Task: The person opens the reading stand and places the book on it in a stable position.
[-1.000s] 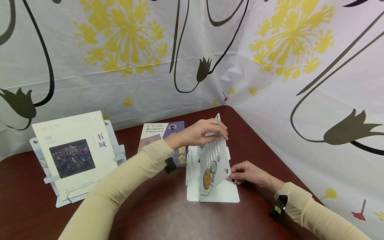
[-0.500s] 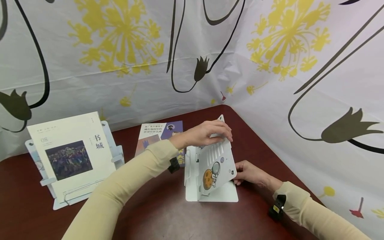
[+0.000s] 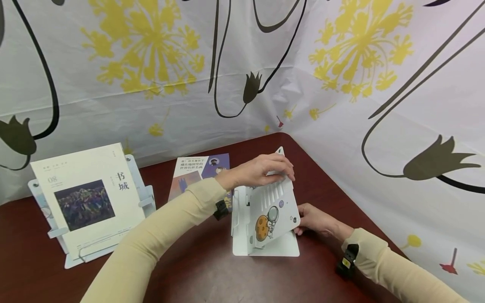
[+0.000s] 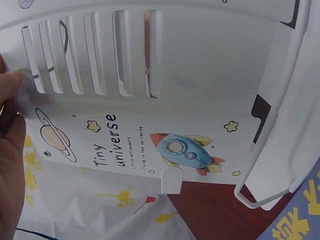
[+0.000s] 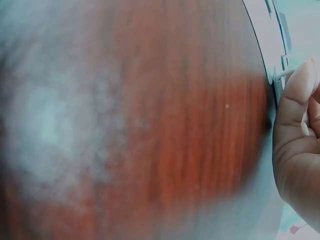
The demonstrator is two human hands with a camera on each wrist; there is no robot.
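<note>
A white metal book stand (image 3: 267,210) with a cartoon astronaut on its back stands half unfolded, its panel tilted above a white base plate (image 3: 282,249). My left hand (image 3: 261,169) grips the panel's top edge, thumb on one face. The left wrist view shows the panel's slotted front (image 4: 200,75), with a rocket picture, a small tab and a wire page holder (image 4: 250,204). Behind the panel, low near the base, my right hand (image 3: 318,219) pinches a thin white rod (image 5: 285,74). The panel hides part of the right fingertips.
On the left, another book stand (image 3: 145,198) holds a cream-coloured book (image 3: 89,168) upright. Behind my left forearm lie a book with a white and orange cover (image 3: 189,166) and a purple book (image 3: 221,162) on the dark red table (image 3: 212,261). Patterned cloth (image 3: 197,109) encloses the table.
My left hand has swung the panel rightward, so its astronaut side shows wider. The right hand stays low behind the panel. The whole head view has shifted slightly.
</note>
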